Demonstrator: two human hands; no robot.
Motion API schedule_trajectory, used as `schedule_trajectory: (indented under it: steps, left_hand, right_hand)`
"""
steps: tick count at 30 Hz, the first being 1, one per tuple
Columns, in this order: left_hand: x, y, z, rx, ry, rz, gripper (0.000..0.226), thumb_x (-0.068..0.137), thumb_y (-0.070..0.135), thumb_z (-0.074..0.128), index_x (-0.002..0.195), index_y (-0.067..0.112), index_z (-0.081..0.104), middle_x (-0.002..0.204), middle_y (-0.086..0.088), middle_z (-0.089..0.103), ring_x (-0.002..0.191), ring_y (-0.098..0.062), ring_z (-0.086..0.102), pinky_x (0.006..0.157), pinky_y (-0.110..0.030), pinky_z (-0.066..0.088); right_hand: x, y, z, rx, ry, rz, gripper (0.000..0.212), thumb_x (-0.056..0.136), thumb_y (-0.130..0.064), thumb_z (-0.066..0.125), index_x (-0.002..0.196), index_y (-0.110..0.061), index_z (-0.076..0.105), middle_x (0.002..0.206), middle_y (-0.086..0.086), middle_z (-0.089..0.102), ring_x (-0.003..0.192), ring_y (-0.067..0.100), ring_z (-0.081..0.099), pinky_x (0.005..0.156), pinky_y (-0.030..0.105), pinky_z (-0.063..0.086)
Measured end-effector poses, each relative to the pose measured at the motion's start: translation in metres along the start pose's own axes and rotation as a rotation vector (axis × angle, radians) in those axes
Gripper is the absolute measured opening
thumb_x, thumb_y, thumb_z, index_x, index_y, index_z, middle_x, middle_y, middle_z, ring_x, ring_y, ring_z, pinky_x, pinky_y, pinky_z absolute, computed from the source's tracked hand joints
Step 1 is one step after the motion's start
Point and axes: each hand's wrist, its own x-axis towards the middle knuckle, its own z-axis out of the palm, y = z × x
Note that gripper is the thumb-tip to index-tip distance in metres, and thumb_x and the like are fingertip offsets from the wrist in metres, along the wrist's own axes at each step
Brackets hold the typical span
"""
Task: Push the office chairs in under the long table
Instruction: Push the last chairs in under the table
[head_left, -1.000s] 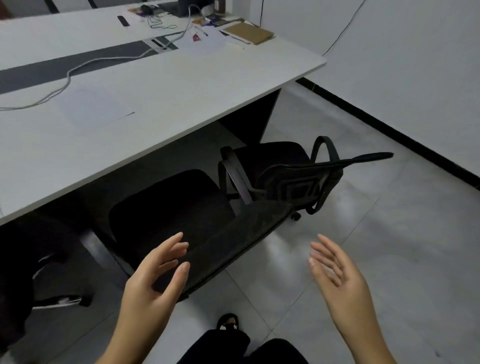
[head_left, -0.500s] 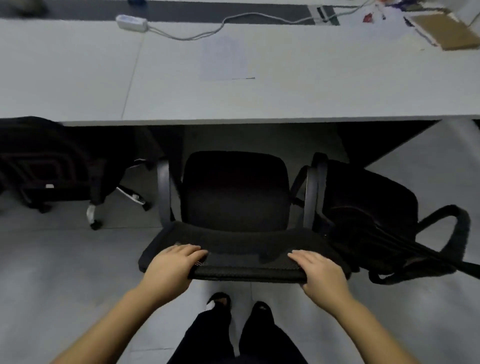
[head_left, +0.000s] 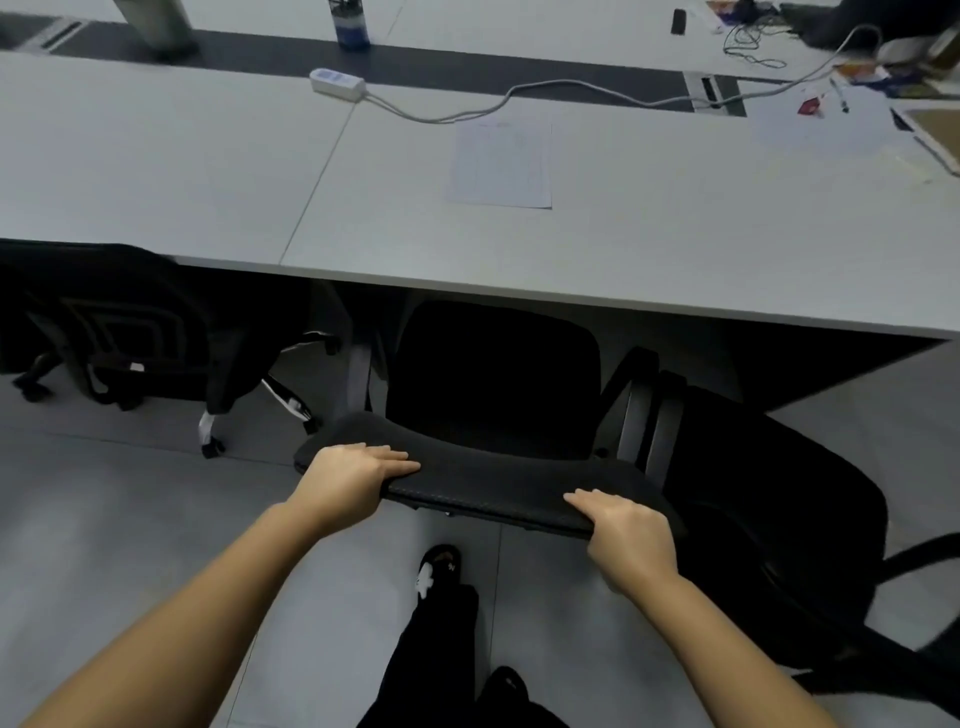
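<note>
The middle black office chair (head_left: 493, 384) faces the long grey-white table (head_left: 649, 249), its seat partly under the table's near edge. Its curved backrest top (head_left: 493, 483) lies directly beneath the fingers (head_left: 387, 460) of both hands. Just right of the right-hand fingers, a second black chair (head_left: 769, 493) stands angled, its armrest touching the middle chair's. Well left of the left-hand fingers, a third black chair (head_left: 119, 322) sits tucked against the table.

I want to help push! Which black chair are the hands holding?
The middle black office chair: the left hand and right hand grip its backrest top. The left black chair and right black chair go untouched.
</note>
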Motion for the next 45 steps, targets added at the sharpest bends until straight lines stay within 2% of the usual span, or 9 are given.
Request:
schedule_trajectory:
  steps: [2, 4, 10, 20, 33, 36, 39, 42, 45]
  left_hand:
    - [0.024, -0.011, -0.007, -0.007, -0.001, 0.015, 0.059, 0.080, 0.001, 0.052, 0.125, 0.038, 0.054, 0.133, 0.010, 0.057, 0.124, -0.017, 0.053, 0.096, -0.032, 0.048]
    - [0.048, -0.025, -0.014, -0.006, -0.012, 0.014, 0.056, 0.086, 0.005, 0.045, 0.129, 0.041, 0.048, 0.138, 0.012, 0.052, 0.129, -0.016, 0.047, 0.098, -0.031, 0.046]
    - [0.109, -0.063, -0.038, -0.014, -0.004, -0.007, 0.054, 0.090, 0.009, 0.042, 0.133, 0.041, 0.043, 0.143, 0.014, 0.045, 0.133, -0.009, 0.040, 0.101, -0.026, 0.037]
    - [0.183, -0.111, -0.063, -0.018, -0.017, -0.026, 0.055, 0.087, 0.009, 0.044, 0.131, 0.042, 0.044, 0.142, 0.014, 0.047, 0.127, -0.012, 0.048, 0.088, -0.027, 0.046]
    - [0.193, -0.107, -0.067, 0.015, 0.000, -0.010, 0.050, 0.087, 0.012, 0.048, 0.130, 0.037, 0.048, 0.137, 0.016, 0.052, 0.124, -0.013, 0.050, 0.078, -0.026, 0.044]
    - [0.184, -0.106, -0.063, 0.059, -0.031, -0.034, 0.052, 0.087, 0.012, 0.047, 0.133, 0.036, 0.044, 0.140, 0.016, 0.048, 0.126, -0.013, 0.048, 0.079, -0.026, 0.044]
    - [0.181, -0.107, -0.065, 0.077, -0.079, -0.025, 0.051, 0.089, 0.016, 0.047, 0.137, 0.033, 0.040, 0.143, 0.012, 0.046, 0.129, -0.014, 0.044, 0.090, -0.027, 0.043]
    - [0.176, -0.098, -0.074, 0.038, -0.127, 0.036, 0.055, 0.088, 0.026, 0.050, 0.140, 0.030, 0.034, 0.144, 0.006, 0.044, 0.129, -0.018, 0.042, 0.095, -0.030, 0.041]
    - [0.158, -0.070, -0.090, -0.119, -0.023, 0.074, 0.059, 0.087, 0.040, 0.053, 0.141, 0.031, 0.031, 0.141, 0.005, 0.046, 0.126, -0.015, 0.044, 0.093, -0.030, 0.043]
  right_hand:
    - [0.024, 0.001, -0.004, -0.011, 0.006, 0.018, 0.061, 0.037, 0.008, 0.081, 0.087, -0.027, 0.075, 0.084, -0.007, 0.076, 0.078, 0.011, 0.072, 0.057, 0.022, 0.056]
    - [0.051, 0.001, -0.007, 0.001, 0.009, 0.025, 0.057, 0.047, 0.009, 0.076, 0.092, -0.026, 0.074, 0.090, -0.004, 0.076, 0.084, 0.013, 0.072, 0.062, 0.025, 0.057]
    - [0.134, -0.003, -0.027, 0.018, -0.039, 0.025, 0.055, 0.081, 0.000, 0.046, 0.126, -0.031, 0.054, 0.132, -0.008, 0.057, 0.125, 0.010, 0.048, 0.095, 0.027, 0.043]
    - [0.230, -0.004, -0.043, -0.009, -0.092, 0.053, 0.058, 0.083, -0.004, 0.042, 0.128, -0.039, 0.047, 0.135, -0.014, 0.053, 0.126, 0.008, 0.047, 0.096, 0.028, 0.042]
    - [0.238, -0.001, -0.056, -0.032, -0.159, 0.077, 0.057, 0.080, -0.003, 0.046, 0.125, -0.039, 0.050, 0.130, -0.014, 0.057, 0.117, 0.014, 0.053, 0.088, 0.030, 0.046]
    - [0.231, -0.007, -0.057, -0.025, -0.230, 0.066, 0.058, 0.081, -0.005, 0.047, 0.131, -0.032, 0.045, 0.138, -0.008, 0.051, 0.123, 0.019, 0.047, 0.094, 0.032, 0.043]
    - [0.221, -0.010, -0.061, -0.025, -0.268, 0.011, 0.055, 0.085, -0.019, 0.053, 0.138, -0.024, 0.037, 0.142, -0.001, 0.045, 0.130, 0.022, 0.039, 0.103, 0.034, 0.036]
    - [0.197, -0.010, -0.068, -0.018, -0.225, -0.034, 0.062, 0.088, -0.034, 0.053, 0.143, -0.022, 0.026, 0.150, 0.004, 0.032, 0.137, 0.020, 0.027, 0.113, 0.035, 0.024]
    - [0.160, -0.014, -0.086, 0.171, -0.123, 0.017, 0.066, 0.088, -0.039, 0.054, 0.144, -0.027, 0.021, 0.153, -0.001, 0.026, 0.139, 0.015, 0.022, 0.113, 0.034, 0.025]
